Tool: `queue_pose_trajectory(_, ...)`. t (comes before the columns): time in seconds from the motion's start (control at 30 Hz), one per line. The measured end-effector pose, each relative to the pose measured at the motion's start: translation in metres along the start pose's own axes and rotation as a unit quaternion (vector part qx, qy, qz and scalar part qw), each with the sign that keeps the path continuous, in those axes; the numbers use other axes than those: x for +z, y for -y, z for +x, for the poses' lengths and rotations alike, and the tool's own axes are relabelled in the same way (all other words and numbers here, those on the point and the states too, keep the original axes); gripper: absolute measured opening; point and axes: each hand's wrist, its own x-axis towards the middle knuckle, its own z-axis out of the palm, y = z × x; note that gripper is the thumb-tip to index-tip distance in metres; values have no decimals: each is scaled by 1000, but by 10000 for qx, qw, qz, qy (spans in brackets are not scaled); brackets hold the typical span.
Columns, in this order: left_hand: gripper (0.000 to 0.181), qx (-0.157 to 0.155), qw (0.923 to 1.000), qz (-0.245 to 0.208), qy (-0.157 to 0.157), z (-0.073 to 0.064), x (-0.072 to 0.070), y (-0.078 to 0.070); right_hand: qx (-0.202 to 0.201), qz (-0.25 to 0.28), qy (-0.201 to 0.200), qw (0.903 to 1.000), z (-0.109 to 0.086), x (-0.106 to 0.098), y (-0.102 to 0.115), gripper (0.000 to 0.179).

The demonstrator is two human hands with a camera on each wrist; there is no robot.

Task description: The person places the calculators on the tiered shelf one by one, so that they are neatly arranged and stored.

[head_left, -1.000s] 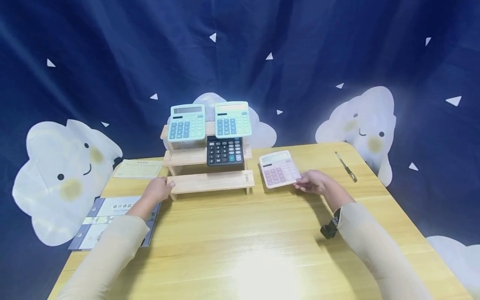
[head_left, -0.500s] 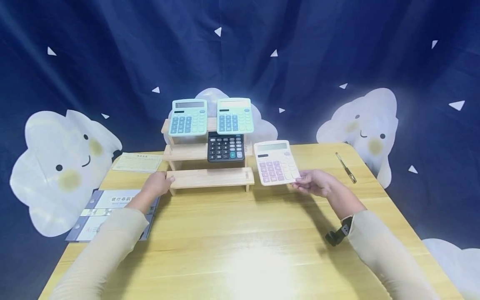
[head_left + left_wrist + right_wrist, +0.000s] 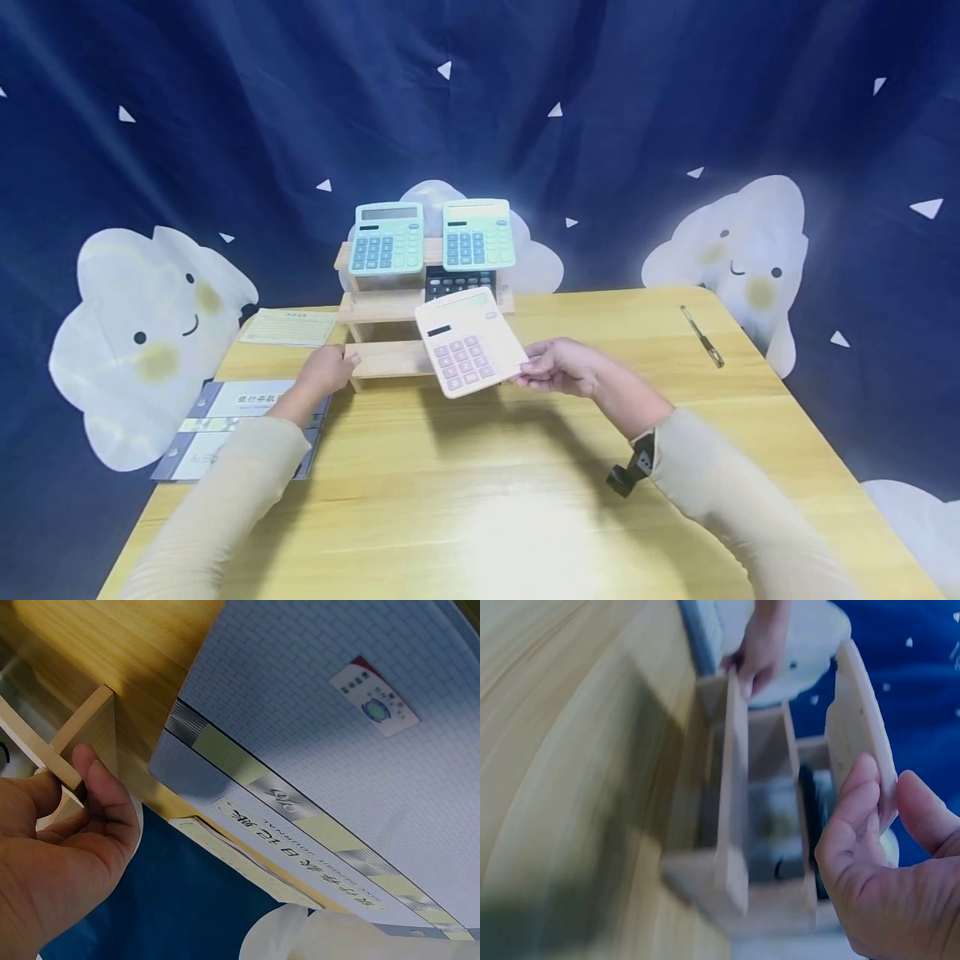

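Note:
My right hand (image 3: 558,367) pinches a white calculator with pink keys (image 3: 468,346) by its lower right corner. It is raised in front of the wooden three-step rack (image 3: 386,358), overlapping the lowest step and part of a black calculator (image 3: 461,282) on the middle step. In the right wrist view the calculator (image 3: 866,712) appears edge-on between thumb and fingers. My left hand (image 3: 326,371) grips the left end of the lowest step; the left wrist view shows thumb and fingers around the board (image 3: 45,750). Two mint-green calculators, a left one (image 3: 386,239) and a right one (image 3: 478,235), lean on the top step.
Left of the rack, a printed slip (image 3: 288,327) lies behind a blue-grey journal book (image 3: 240,417), partly under the left sleeve. A pen (image 3: 702,337) lies at the right of the wooden table (image 3: 450,475). A dark blue curtain (image 3: 600,125) hangs behind.
My right hand has lifted the pink-keyed calculator off the table and carried it left, in front of the rack. My left hand keeps its grip on the lowest step.

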Motion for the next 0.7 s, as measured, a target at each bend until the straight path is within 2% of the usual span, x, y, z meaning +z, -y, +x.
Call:
queue_pose_trajectory(0.17, 59, -133, 9999, -68, 38, 0, 0, 0, 24, 226, 147, 9996, 20, 32, 5, 30)
queue_pose_trajectory(0.3, 58, -187, 9997, -79, -108, -1, 0, 1, 55, 397, 138, 9991, 39, 53, 7, 26)
queue_pose_trajectory(0.5, 53, -98, 9995, -113, -278, 2, 3, 3, 47, 616, -147, 9980, 63, 75, 10, 14)
queue_pose_trajectory(0.7, 51, -11, 9994, -123, -326, 4, 5, 6, -63, 1023, -481, 9936, 84, 89, 11, 11)
